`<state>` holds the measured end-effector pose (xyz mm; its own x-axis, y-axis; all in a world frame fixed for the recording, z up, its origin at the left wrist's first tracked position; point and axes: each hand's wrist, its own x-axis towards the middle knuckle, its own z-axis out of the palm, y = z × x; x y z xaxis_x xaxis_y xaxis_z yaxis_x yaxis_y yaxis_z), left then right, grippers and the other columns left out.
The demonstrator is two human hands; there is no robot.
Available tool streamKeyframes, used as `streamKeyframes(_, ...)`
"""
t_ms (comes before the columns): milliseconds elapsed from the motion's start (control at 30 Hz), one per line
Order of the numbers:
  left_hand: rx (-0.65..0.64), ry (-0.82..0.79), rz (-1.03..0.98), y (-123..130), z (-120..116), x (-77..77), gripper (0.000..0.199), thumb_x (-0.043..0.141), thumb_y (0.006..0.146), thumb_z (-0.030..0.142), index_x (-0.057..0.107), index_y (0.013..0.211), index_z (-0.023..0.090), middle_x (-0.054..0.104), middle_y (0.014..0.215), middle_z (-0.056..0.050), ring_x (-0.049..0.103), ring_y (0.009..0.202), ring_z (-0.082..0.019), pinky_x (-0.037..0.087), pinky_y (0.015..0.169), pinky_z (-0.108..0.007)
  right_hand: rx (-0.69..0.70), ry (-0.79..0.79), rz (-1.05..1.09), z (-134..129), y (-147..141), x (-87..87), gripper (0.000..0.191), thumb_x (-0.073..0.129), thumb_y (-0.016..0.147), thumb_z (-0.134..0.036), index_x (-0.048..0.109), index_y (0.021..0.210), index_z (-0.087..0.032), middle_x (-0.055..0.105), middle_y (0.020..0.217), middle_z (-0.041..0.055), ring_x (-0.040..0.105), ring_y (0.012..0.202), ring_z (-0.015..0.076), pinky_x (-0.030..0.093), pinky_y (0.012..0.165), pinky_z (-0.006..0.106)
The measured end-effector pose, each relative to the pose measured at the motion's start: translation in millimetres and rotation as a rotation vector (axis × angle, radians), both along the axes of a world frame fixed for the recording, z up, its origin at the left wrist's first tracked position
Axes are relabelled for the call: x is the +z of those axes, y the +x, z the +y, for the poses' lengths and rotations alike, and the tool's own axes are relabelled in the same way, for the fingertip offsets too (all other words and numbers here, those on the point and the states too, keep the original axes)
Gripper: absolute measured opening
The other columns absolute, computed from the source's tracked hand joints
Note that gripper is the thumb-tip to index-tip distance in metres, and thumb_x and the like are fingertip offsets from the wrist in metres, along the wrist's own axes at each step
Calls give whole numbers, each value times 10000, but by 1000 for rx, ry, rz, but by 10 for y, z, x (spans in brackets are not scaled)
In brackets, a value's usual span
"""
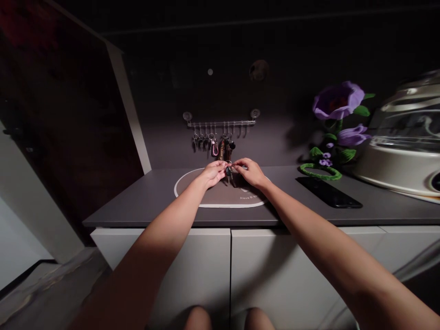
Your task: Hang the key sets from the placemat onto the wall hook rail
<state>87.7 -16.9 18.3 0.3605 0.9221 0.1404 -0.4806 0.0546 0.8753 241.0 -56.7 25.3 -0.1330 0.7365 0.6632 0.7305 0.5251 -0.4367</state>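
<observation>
Over an oval mat (213,197) on the dark counter, both my hands meet at a small bunch of keys (228,173). My left hand (215,173) pinches the key ring from the left side. From the right, my right hand (249,171) has its fingertips closed on the same ring. The keys dangle between the two hands, just above the mat. Behind them, a clear hook rail (222,123) on the wall holds several sets of keys, one with a pink carabiner (215,148).
To the right, a black phone (329,192) lies on the counter (137,201). Purple craft flowers (338,101) stand behind it with a green ring base (320,172). A cream appliance (402,156) occupies the far right. White cabinet doors (202,266) sit below the counter edge.
</observation>
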Motion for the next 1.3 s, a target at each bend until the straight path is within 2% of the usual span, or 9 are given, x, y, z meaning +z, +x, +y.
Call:
streamKeyframes(200, 6, -10, -66, 22, -23, 20, 175, 425, 803, 5, 515, 690, 105, 600, 705, -42, 594, 671, -81, 476, 744, -253, 112, 16, 68, 7, -5, -7, 183, 535, 771, -296, 651, 869, -193, 622, 913, 40, 550, 893, 153, 396, 833, 293)
streamKeyframes(500, -27, 10, -68, 48, -81, 34, 179, 415, 812, 12, 507, 691, 108, 587, 690, -15, 584, 648, -72, 473, 716, -245, 148, 12, 165, 77, 12, -50, 220, 550, 755, -364, 645, 805, -172, 618, 851, 48, 556, 824, 150, 406, 785, 283)
streamKeyframes(700, -16, 52, -49, 59, -64, 12, 103, 521, 762, 41, 524, 693, 116, 598, 706, -11, 570, 674, -64, 462, 752, -248, 180, -29, 264, 95, 19, -75, 263, 549, 739, -406, 630, 800, -164, 620, 832, 41, 547, 783, 143, 406, 755, 275)
streamKeyframes(833, 28, 121, 30, 65, -64, -8, 67, 609, 716, 123, 544, 705, 122, 599, 710, -7, 552, 656, -60, 459, 752, -263, 228, -94, 338, 91, 21, -72, 276, 544, 732, -417, 605, 806, -158, 615, 793, 27, 535, 727, 131, 403, 706, 259)
streamKeyframes(967, 100, 248, 173, 79, -48, -38, 148, 658, 672, 224, 564, 742, 133, 608, 740, -16, 558, 698, -83, 457, 743, -269, 218, -108, 393, 69, 25, -44, 278, 550, 718, -420, 581, 794, -154, 590, 745, 13, 511, 679, 120, 392, 675, 251)
streamKeyframes(1067, 193, 425, 292, 99, 7, -75, 166, 618, 696, 283, 571, 755, 135, 608, 754, -28, 559, 720, -111, 456, 724, -276, 211, -103, 411, 79, 34, -41, 278, 551, 714, -422, 571, 782, -153, 572, 724, 6, 493, 663, 114, 388, 665, 247)
streamKeyframes(1200, 381, 714, 500, 109, 68, -109, 154, 498, 774, 273, 579, 799, 144, 614, 790, -41, 555, 753, -138, 436, 740, -286, 197, -93, 458, 131, 40, -55, 289, 550, 712, -436, 557, 768, -153, 545, 701, -1, 466, 636, 105, 386, 627, 238)
streamKeyframes(1300, 520, 830, 685, 94, 55, -108, 176, 426, 811, 249, 577, 830, 161, 613, 804, -44, 543, 767, -150, 413, 754, -293, 211, -95, 550, 164, 26, -22, 305, 577, 683, -450, 545, 751, -154, 534, 698, -4, 465, 637, 99, 400, 632, 238)
